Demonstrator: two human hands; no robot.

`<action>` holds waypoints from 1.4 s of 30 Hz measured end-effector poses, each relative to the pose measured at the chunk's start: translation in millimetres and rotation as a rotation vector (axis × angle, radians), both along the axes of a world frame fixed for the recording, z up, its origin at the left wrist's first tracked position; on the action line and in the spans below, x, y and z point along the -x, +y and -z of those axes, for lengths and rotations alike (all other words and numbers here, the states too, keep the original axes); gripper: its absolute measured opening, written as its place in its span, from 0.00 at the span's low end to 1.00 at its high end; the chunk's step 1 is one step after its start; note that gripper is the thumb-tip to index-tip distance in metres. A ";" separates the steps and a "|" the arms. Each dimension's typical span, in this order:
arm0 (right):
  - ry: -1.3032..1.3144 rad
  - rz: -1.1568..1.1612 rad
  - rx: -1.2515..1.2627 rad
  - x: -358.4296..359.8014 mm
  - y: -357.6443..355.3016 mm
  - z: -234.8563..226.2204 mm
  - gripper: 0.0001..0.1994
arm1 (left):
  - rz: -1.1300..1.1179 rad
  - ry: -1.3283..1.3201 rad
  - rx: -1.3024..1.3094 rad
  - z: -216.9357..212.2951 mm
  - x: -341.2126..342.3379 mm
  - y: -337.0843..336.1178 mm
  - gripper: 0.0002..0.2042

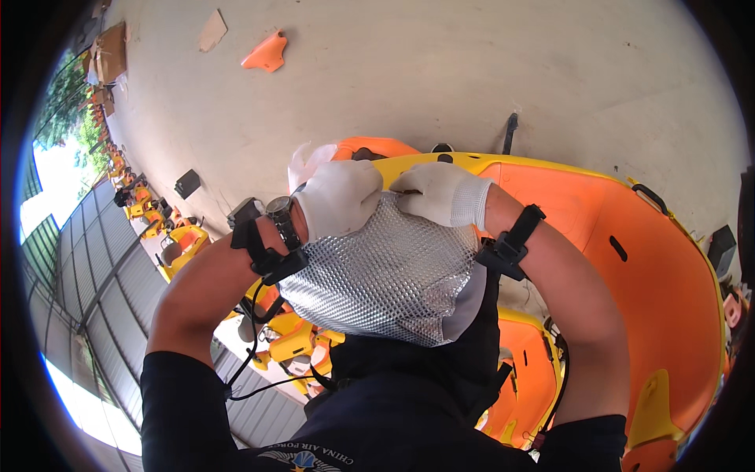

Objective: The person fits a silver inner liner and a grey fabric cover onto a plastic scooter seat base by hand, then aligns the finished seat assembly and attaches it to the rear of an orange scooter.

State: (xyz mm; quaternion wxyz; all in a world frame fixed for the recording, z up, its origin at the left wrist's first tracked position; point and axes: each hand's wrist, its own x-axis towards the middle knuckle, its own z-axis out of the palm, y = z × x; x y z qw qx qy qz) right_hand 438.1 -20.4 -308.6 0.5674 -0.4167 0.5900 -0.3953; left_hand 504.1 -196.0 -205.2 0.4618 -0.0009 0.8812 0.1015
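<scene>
A silver, textured foil sheet (385,267) hangs in front of my body, its lower right part showing a plain whitish side. My left hand (342,197), in a white glove, is closed with its fingers curled at the sheet's upper left edge. Close beside it, my right hand (444,193), also gloved in white, pinches the upper right edge. Both hands are near the yellow rim of a large orange and yellow plastic shell (598,236). Some fingertips are hidden behind the foil. A wrinkled whitish film (307,164) shows just beyond my left hand.
An orange plastic piece (266,53) and a flat tan scrap (212,30) lie on the floor ahead. A black block (187,184) stands at the left. Several yellow and orange parts (185,244) line the left side. Cardboard boxes (110,53) sit at the far left.
</scene>
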 end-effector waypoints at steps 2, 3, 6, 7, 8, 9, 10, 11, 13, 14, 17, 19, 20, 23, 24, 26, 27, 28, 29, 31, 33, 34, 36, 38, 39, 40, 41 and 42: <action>-0.153 -0.117 -0.057 8.5 -12.5 -14.3 0.17 | -0.037 0.087 -0.107 8.0 -14.9 -5.0 0.06; -0.153 -0.129 -0.048 10.1 -15.4 -16.1 0.17 | -0.061 0.177 -0.225 10.3 -21.3 -7.8 0.03; -0.195 -0.132 -0.123 13.4 -22.4 -11.6 0.15 | 0.074 0.095 -0.196 -2.5 -2.4 -3.2 0.08; -0.150 -0.083 -0.067 10.2 -21.7 -11.7 0.13 | 0.063 0.093 -0.188 -4.5 -1.6 -2.7 0.08; -0.105 -0.034 -0.011 6.9 -21.4 -12.7 0.12 | 0.053 0.120 -0.200 -5.5 -1.5 -2.9 0.08; -0.106 -0.047 -0.004 4.1 -21.3 -14.8 0.12 | 0.043 0.148 -0.212 -7.4 -0.9 -3.6 0.07; -0.068 -0.005 0.009 5.2 -21.6 -19.0 0.11 | -0.003 0.121 -0.166 -11.1 3.4 -4.2 0.08; -0.030 0.036 0.022 5.0 -22.2 -22.6 0.10 | -0.019 0.125 -0.158 -15.4 7.6 -9.8 0.08; 0.091 -0.034 0.033 1.0 -24.7 -25.4 0.10 | -0.071 -0.186 -0.073 -17.2 11.0 -29.9 0.09; 0.210 -0.086 0.038 -0.5 -25.6 -26.1 0.09 | -0.114 -0.301 -0.046 -15.3 10.3 -40.5 0.12; 0.231 -0.034 0.149 -0.9 -23.4 -30.0 0.07 | -0.012 -0.332 -0.094 -22.7 5.2 -74.2 0.11; 0.197 -0.095 0.093 4.7 -25.2 -30.4 0.09 | -0.091 -0.292 -0.094 -31.3 -2.9 -85.8 0.11; 0.083 -0.057 0.053 4.3 -24.8 -30.2 0.11 | -0.148 -0.391 -0.047 -33.1 -7.3 -90.1 0.12; -0.050 -0.054 0.030 2.2 -36.6 -27.3 0.14 | -0.245 -0.468 -0.089 -36.4 -24.2 -104.3 0.14; -0.075 -0.078 0.043 1.8 -41.2 -26.2 0.15 | -0.273 -0.451 -0.180 -37.1 -28.9 -108.1 0.14; -0.149 -0.156 -0.038 4.8 -59.2 -30.2 0.16 | -0.325 -0.429 -0.214 -35.9 -34.5 -107.4 0.15; -0.225 -0.222 -0.121 5.7 -69.1 -31.2 0.16 | -0.366 -0.410 -0.247 -34.2 -36.3 -106.8 0.15; -0.221 -0.232 -0.121 5.7 -77.6 -30.9 0.16 | -0.376 -0.406 -0.249 -32.7 -39.0 -107.3 0.15; -0.186 -0.309 -0.084 5.7 -85.2 -30.4 0.15 | -0.404 -0.368 -0.324 -30.1 -41.7 -108.1 0.16; -0.148 -0.391 -0.055 4.3 -90.7 -31.0 0.15 | -0.436 -0.326 -0.406 -26.0 -41.9 -105.1 0.16; -0.209 -0.262 -0.132 4.0 -91.5 -32.6 0.14 | -0.429 -0.379 -0.397 -24.3 -34.6 -98.4 0.15; -0.206 -0.266 -0.143 5.3 -91.6 -36.1 0.14 | -0.432 -0.376 -0.408 -24.8 -29.4 -95.3 0.15; -0.118 -0.246 -0.206 5.6 -94.1 -44.4 0.13 | -0.293 -0.454 -0.334 -23.9 -20.5 -91.1 0.16; -0.032 -0.217 -0.185 -2.2 -89.7 -43.3 0.12 | -0.205 -0.344 -0.395 -10.1 -31.6 -90.9 0.15; 0.051 -0.190 -0.149 -5.2 -87.8 -43.3 0.12 | -0.123 -0.236 -0.440 -5.1 -36.5 -91.0 0.15; 0.055 -0.204 -0.158 -2.8 -87.9 -44.3 0.13 | -0.093 -0.207 -0.442 -5.4 -32.7 -87.1 0.15; 0.058 -0.200 -0.179 1.5 -86.4 -45.3 0.13 | -0.085 -0.203 -0.462 -6.4 -28.6 -83.5 0.15; -0.013 -0.214 -0.175 6.9 -84.5 -46.6 0.14 | -0.224 -0.291 -0.380 -9.4 -23.8 -80.5 0.15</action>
